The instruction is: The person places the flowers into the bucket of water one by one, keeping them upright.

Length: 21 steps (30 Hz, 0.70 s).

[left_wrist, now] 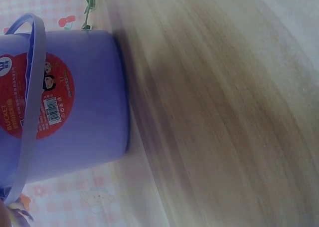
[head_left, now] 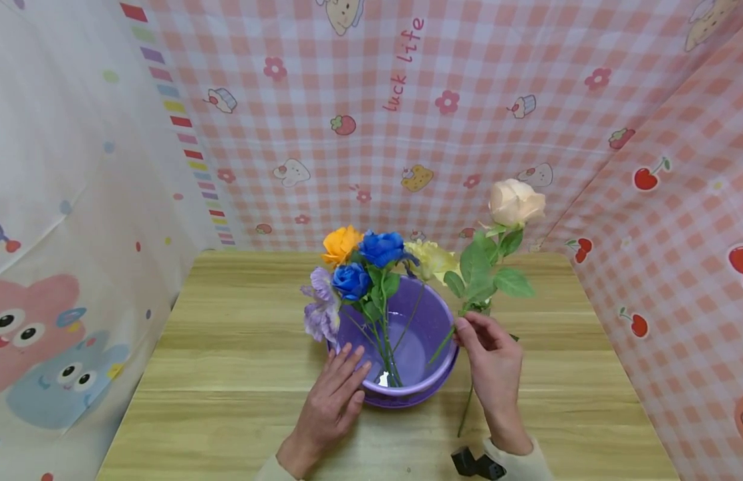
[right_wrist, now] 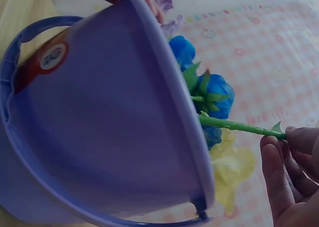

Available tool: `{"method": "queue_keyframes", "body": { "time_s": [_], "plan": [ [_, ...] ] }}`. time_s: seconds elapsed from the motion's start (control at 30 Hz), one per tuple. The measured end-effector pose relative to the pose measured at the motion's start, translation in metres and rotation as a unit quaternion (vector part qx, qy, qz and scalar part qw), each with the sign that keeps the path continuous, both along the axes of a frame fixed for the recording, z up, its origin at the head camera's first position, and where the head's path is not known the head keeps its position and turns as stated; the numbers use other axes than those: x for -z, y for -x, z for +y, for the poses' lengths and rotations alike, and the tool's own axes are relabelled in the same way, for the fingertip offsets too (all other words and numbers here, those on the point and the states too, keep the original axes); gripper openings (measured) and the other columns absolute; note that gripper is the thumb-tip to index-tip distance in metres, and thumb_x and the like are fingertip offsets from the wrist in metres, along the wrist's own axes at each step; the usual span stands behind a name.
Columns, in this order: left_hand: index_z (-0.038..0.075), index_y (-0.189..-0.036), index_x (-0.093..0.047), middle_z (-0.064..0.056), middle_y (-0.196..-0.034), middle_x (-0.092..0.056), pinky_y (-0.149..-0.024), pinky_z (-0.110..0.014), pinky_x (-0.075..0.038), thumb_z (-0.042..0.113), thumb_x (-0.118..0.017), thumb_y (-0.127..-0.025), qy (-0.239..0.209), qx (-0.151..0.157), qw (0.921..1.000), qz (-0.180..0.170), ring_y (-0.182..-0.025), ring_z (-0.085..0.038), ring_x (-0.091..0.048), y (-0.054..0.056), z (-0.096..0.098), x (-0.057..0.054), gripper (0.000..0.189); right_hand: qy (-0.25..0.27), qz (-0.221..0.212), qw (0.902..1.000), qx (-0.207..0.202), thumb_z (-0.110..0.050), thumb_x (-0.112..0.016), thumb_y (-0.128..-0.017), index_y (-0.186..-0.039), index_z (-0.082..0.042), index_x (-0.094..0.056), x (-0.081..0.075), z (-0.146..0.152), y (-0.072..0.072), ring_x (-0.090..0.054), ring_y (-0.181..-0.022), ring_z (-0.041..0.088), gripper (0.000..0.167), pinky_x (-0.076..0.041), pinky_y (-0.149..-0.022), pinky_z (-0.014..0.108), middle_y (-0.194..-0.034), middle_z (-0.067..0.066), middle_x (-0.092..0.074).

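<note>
A purple bucket (head_left: 371, 382) stands on the table, its lowered handle and red label visible in the left wrist view. Over its left front rim lie the outstretched fingers of my left hand (head_left: 326, 407). My right hand (head_left: 496, 361) pinches the green stem (right_wrist: 234, 125) of a pale peach rose (head_left: 516, 202) between thumb and fingers. The rose tilts up to the right, its stem's lower end inside the bucket opening. Leaning in the bucket are an orange flower (head_left: 341, 244), two blue roses (head_left: 381, 248), a lilac flower (head_left: 321, 307) and a yellow flower (head_left: 430, 260).
Another green stem (head_left: 466, 413) lies on the wooden table (head_left: 239, 347) right of the bucket, partly hidden by my right hand. A small black object (head_left: 476, 464) is by my right wrist. Patterned cloth (head_left: 371, 153) hangs behind the table and at both sides.
</note>
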<state>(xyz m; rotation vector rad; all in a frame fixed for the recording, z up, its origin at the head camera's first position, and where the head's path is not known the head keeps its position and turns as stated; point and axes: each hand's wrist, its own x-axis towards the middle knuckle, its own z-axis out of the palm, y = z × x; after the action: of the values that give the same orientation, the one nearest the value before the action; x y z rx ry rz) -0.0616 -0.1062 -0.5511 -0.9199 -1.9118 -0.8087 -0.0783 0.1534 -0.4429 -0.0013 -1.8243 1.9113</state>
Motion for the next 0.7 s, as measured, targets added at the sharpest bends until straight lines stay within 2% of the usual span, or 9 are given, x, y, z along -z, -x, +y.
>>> {"method": "queue_keyframes", "body": {
  "time_s": [0.17, 0.3, 0.47, 0.7],
  "plan": [
    [-0.005, -0.126, -0.069, -0.024, -0.139, -0.063, -0.123, -0.049, -0.033, 0.026, -0.046, -0.111, 0.003, 0.0, 1.0, -0.001, -0.14, -0.036, -0.051, 0.0, 0.0, 0.0, 0.042, -0.029, -0.018, 0.9994, -0.001, 0.009, -0.074, -0.09, -0.101, 0.014, -0.071, 0.005, -0.007, -0.001, -0.072, -0.066, 0.01, 0.012, -0.062, -0.06, 0.021, -0.079, -0.002, -0.075],
    [-0.005, -0.127, -0.069, -0.023, -0.139, -0.062, -0.123, -0.049, -0.034, 0.026, -0.046, -0.111, 0.003, -0.001, 1.0, -0.001, -0.141, -0.036, -0.05, 0.0, 0.0, 0.0, 0.042, -0.045, -0.029, 0.9985, -0.013, 0.007, -0.075, -0.09, -0.101, 0.011, -0.073, 0.008, -0.011, -0.003, -0.074, -0.068, 0.015, 0.011, -0.064, -0.063, 0.025, -0.082, 0.004, -0.076],
    [-0.005, -0.127, -0.069, -0.024, -0.139, -0.062, -0.124, -0.049, -0.033, 0.026, -0.046, -0.111, 0.002, 0.001, 1.0, 0.001, -0.141, -0.036, -0.05, 0.0, 0.0, 0.0, 0.042, -0.091, -0.022, 0.9955, -0.014, 0.002, -0.078, -0.089, -0.098, 0.006, -0.076, 0.013, -0.015, -0.003, -0.073, -0.068, 0.011, 0.009, -0.064, -0.061, 0.026, -0.084, 0.015, -0.076],
    [-0.005, -0.126, -0.07, -0.025, -0.138, -0.063, -0.123, -0.05, -0.034, 0.026, -0.046, -0.111, -0.001, 0.002, 1.0, 0.006, -0.14, -0.037, -0.051, 0.0, 0.0, 0.0, 0.042, -0.171, -0.003, 0.9852, -0.011, 0.002, -0.082, -0.086, -0.096, 0.003, -0.078, 0.02, -0.018, -0.003, -0.071, -0.066, 0.008, 0.011, -0.061, -0.058, 0.02, -0.082, 0.011, -0.077]
  ]
}}
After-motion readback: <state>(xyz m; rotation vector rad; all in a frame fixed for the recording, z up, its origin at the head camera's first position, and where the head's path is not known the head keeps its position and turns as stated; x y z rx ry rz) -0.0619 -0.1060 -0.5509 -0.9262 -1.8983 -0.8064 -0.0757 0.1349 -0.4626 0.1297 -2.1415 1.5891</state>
